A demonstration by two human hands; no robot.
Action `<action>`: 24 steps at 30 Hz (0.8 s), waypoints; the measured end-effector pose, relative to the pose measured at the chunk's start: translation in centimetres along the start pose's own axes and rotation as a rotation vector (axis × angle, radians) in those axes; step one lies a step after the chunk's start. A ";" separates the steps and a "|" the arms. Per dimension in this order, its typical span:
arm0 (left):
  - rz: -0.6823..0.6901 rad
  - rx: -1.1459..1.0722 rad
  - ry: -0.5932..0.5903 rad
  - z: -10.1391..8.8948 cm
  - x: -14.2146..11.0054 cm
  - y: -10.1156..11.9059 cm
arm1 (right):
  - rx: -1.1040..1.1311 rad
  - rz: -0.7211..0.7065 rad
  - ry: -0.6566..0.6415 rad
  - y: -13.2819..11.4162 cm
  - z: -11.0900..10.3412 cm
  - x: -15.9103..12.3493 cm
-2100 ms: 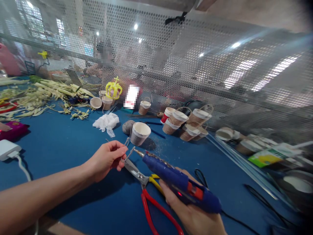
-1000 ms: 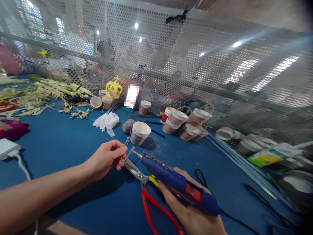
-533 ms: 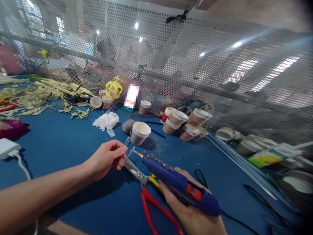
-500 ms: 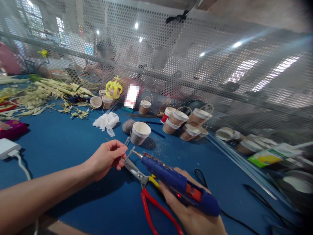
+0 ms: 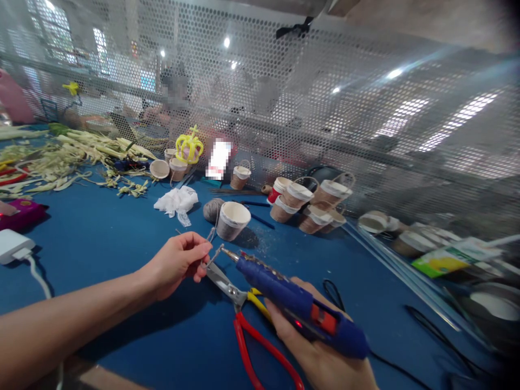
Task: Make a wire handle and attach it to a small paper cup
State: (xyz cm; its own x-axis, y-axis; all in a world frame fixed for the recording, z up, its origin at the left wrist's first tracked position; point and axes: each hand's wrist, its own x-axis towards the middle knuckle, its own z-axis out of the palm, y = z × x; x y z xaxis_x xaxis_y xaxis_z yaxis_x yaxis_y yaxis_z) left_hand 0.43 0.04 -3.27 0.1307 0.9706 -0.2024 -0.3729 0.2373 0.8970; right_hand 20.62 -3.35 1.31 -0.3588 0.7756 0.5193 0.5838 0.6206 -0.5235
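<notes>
My left hand [image 5: 176,264] pinches a thin bent wire piece [image 5: 212,250] between thumb and fingers, just above the blue table. My right hand [image 5: 320,355] grips a blue glue gun [image 5: 298,305] with a red trigger, its metal nozzle touching the wire's end. Red and yellow handled pliers [image 5: 252,319] lie on the table under both hands. A paper cup [image 5: 232,220] stands just beyond the wire, beside a ball of grey twine [image 5: 212,209].
Several twine-wrapped paper cups [image 5: 312,203] cluster at the perforated metal screen [image 5: 325,108]. A white rag [image 5: 177,201], a yellow crown [image 5: 189,147], pale leaf strips [image 5: 60,157], a white charger [image 5: 12,245] and black cables [image 5: 410,325] lie around. A person sits behind the screen.
Almost nothing has changed: both hands hold their places, and the glue gun has only wavered slightly at the wire.
</notes>
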 end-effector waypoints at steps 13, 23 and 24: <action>-0.003 0.003 -0.004 0.0 -0.1 0.1 | -0.060 -0.023 0.090 1.1 0.5 -0.9; 0.000 -0.004 -0.012 -0.1 0.0 0.0 | 0.055 0.048 -0.016 1.2 0.6 -1.1; 0.001 -0.003 -0.014 -0.1 -0.1 0.0 | 0.060 0.046 -0.003 1.3 0.7 -1.2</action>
State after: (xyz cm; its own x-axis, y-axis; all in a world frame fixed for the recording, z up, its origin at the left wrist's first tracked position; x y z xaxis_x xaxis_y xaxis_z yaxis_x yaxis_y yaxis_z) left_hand 0.32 -0.01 -3.25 0.1428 0.9701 -0.1964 -0.3760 0.2367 0.8959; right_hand 21.33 -3.38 -0.49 -0.3348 0.8040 0.4914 0.5555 0.5896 -0.5863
